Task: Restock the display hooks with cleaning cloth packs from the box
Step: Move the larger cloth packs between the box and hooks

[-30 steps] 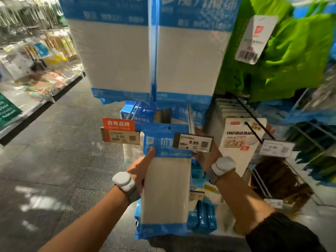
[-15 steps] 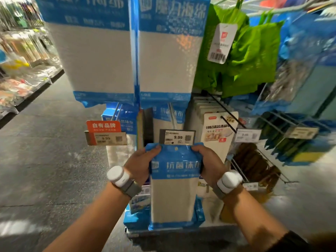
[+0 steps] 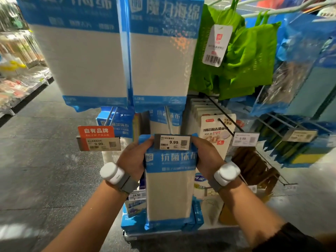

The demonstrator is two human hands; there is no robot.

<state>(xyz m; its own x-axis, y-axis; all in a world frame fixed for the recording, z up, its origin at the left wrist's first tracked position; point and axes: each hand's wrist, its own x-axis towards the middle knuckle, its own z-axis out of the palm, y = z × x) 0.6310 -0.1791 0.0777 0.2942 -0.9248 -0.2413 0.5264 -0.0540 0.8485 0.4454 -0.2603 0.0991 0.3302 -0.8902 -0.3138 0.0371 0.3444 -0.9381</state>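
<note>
A tall cleaning cloth pack (image 3: 170, 190), white with a blue header and blue bottom band, hangs upright in front of me. My left hand (image 3: 133, 159) grips the left side of its header and my right hand (image 3: 205, 157) grips the right side. The top of the header sits just behind the 9.99 price tag (image 3: 173, 142) at the tip of a display hook (image 3: 168, 120). More packs of the same kind (image 3: 163, 120) hang further back on that hook. The box is not in view.
Two large blue-and-white sponge packs (image 3: 160, 64) hang just above. To the left an orange-topped price tag (image 3: 99, 138); to the right a hook of white card packs (image 3: 216, 131), green bags (image 3: 243, 57) and more hooks. Lower packs (image 3: 136, 206) sit beneath. The aisle floor (image 3: 45, 160) lies left.
The pack has come down and toward me from beside the hook. My right hand moved from behind the price tag onto the header, so both hands now hold its top corners.
</note>
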